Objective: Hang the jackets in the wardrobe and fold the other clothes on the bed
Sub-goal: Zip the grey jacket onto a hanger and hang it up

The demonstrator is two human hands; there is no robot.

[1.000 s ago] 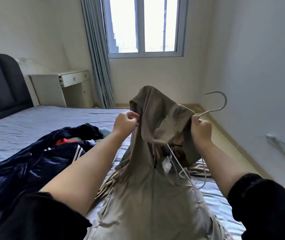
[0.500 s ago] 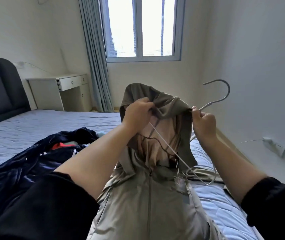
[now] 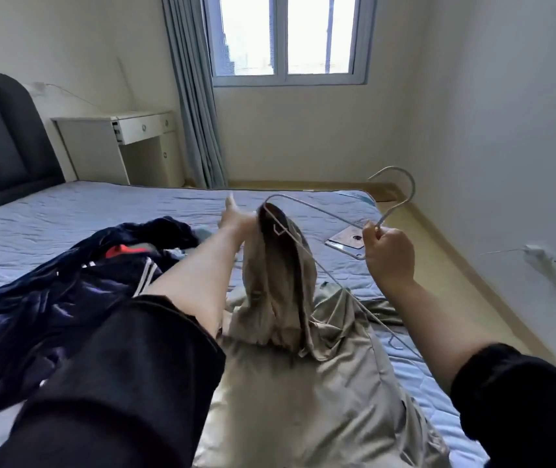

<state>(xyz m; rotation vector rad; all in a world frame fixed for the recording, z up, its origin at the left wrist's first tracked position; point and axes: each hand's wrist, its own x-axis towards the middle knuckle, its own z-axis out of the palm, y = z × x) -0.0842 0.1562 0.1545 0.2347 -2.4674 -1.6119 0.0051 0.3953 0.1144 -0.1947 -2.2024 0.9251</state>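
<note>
The jacket (image 3: 290,383) lies on the bed (image 3: 101,211) beneath both grips, its top raised between the left grip (image 3: 236,219) and the right grip (image 3: 389,255). The hanger (image 3: 392,214) runs from the right grip across to the left. A pile of clothes (image 3: 67,288) lies left of the left grip, and a phone (image 3: 345,239) just beyond the right grip.

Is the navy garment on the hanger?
No: the navy garment lies on the bed, while the hanger gripped by the right hand has the beige jacket draped over one end.
</note>
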